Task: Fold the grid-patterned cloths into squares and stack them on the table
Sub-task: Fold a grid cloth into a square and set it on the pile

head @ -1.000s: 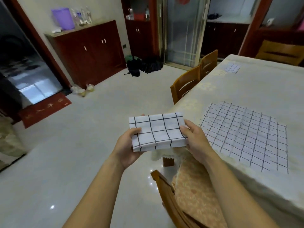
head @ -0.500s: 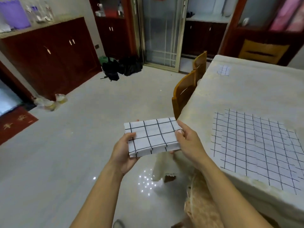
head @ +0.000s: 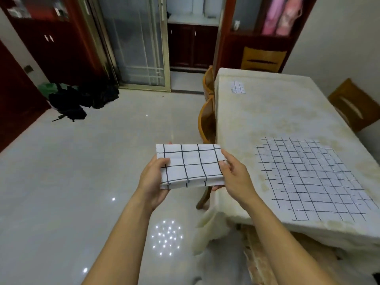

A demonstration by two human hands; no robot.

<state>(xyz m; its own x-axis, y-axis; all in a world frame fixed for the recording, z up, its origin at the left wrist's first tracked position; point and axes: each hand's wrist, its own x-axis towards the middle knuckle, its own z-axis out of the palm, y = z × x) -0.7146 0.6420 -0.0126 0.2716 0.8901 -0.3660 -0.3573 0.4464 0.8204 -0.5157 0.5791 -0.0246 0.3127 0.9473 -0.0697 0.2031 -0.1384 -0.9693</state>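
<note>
I hold a folded white cloth with a black grid in the air, left of the table's near corner. My left hand grips its left edge, thumb on top. My right hand pinches its right edge. A larger grid-patterned cloth lies spread flat on the table to the right. A small folded grid cloth rests near the table's far left corner.
Two wooden chairs stand along the table's left side, another chair at the right and one at the far end. Dark bags lie on the tiled floor. Cabinets and a glass door line the far wall.
My view has swung to the right, bringing the table more in front of me. The folded cloth stays held in both hands, now level and closer to the table's edge.
</note>
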